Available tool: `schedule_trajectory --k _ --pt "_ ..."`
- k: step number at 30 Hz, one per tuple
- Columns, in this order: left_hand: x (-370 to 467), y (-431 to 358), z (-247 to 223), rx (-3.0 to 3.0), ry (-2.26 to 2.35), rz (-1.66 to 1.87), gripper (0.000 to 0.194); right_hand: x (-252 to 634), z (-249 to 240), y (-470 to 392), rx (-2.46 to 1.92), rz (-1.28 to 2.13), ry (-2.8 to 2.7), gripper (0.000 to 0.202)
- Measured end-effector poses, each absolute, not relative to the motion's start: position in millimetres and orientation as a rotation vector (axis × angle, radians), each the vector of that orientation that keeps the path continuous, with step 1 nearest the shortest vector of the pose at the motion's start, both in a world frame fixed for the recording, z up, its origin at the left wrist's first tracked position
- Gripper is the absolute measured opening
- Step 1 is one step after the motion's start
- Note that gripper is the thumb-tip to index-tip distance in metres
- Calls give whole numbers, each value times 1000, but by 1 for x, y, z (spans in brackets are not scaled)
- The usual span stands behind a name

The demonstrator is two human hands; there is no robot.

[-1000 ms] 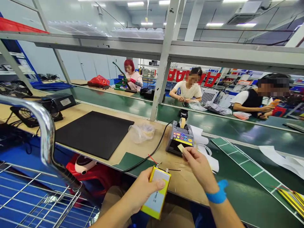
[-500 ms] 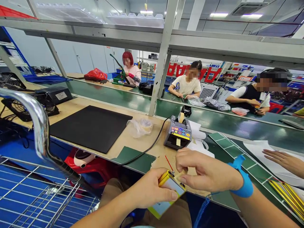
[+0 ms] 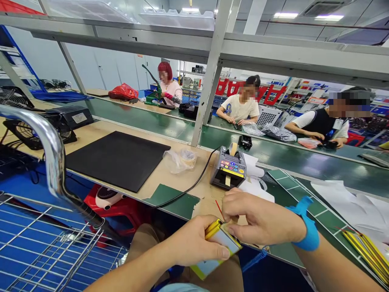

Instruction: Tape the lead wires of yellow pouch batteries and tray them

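Note:
My left hand (image 3: 202, 239) is closed around a flat pouch battery pack (image 3: 209, 265) with a silvery face and yellow edges, tilted above my lap. A thin red wire (image 3: 219, 207) sticks up from the pack's upper end. At that same end my right hand (image 3: 251, 219) is closed in a pinch, thumb and bent fingers against the pack's edge. A pale strip of tape (image 3: 224, 228) shows under these fingertips, partly hidden. A blue wrist strap (image 3: 306, 227) with a coiled cord circles my right wrist. Beyond my hands stands a tape dispenser (image 3: 229, 166) with a short tape end sticking out.
More yellow-edged battery packs (image 3: 364, 251) lie at the right beside white sheets (image 3: 337, 194). A black mat (image 3: 118, 158) and a plastic bag (image 3: 180, 160) are on the bench. A wire cart (image 3: 45, 243) stands at left. Several co-workers sit across the green bench (image 3: 170, 129).
My right fingertips have shifted slightly left and press closer on the pack's end, covering more of the tape. A co-worker's hand on the white paper at right has left view.

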State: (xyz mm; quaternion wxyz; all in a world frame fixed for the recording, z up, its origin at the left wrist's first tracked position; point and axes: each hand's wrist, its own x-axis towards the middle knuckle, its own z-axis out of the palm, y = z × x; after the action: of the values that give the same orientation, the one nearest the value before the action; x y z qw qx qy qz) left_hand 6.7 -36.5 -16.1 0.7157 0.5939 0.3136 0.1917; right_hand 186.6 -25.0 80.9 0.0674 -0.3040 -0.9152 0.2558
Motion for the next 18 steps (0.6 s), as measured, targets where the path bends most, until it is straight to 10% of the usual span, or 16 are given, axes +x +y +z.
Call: schedule_trajectory --k 18 --pt "4 -41 -12 1517 762 519 16 185 82 -46 -1262 203 -2691 15"
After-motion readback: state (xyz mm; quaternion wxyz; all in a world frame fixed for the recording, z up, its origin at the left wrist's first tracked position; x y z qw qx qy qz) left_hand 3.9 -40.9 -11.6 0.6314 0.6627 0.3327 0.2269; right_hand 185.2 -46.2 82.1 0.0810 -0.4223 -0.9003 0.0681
